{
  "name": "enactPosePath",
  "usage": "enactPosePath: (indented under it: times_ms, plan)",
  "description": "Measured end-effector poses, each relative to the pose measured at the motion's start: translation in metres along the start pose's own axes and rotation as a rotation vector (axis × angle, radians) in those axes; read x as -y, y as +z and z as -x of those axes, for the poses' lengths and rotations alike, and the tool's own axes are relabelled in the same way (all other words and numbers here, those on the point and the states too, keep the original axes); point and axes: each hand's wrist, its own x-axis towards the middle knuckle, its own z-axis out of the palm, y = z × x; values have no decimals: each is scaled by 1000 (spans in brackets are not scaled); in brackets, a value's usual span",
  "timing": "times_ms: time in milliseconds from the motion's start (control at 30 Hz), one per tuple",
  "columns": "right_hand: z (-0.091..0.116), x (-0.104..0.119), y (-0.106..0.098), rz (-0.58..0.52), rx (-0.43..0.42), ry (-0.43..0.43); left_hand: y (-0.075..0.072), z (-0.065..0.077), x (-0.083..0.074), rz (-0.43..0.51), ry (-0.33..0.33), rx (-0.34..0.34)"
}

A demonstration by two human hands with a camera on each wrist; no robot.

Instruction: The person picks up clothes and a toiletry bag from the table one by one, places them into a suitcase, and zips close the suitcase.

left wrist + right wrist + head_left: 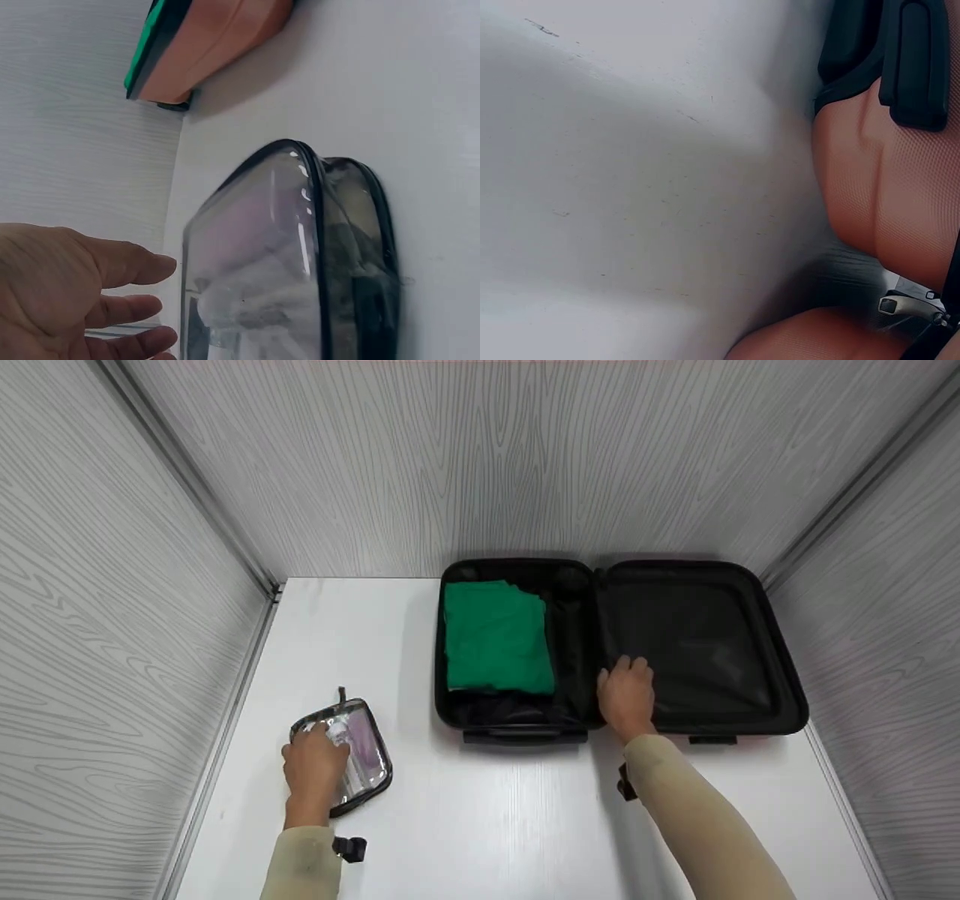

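A clear zip pouch with black trim (375,742) lies on the table at the left, with a purple item and pale items inside. My left hand (315,761) is over it; in the left wrist view the fingers (142,266) stand loosely spread beside the clear face of the pouch (259,247), holding nothing. An unfolded suitcase (574,660) lies at the back, black inside and orange-brown outside. My right hand (628,694) rests at the front inner edge of its right half, near the hinge, with loosely bent fingers. A folded green cloth (497,637) lies in the left half.
The white table (480,817) is walled by grey wood-patterned panels (517,457) at the back and both sides. A dark handle (525,737) juts from the suitcase's front. A metal zipper pull (896,305) shows between the two halves in the right wrist view.
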Motion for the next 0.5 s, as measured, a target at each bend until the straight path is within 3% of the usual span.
enactPosePath:
  times_ms: [133,300,500]
  plan:
    - [0,2,-1,-2,26,4,4,6,13,-5,-69,52]
    - [0,7,1,-27,33,24,5,4,24,83,-148,119]
    - [0,10,1,-36,56,27,7,0,22,108,-160,175]
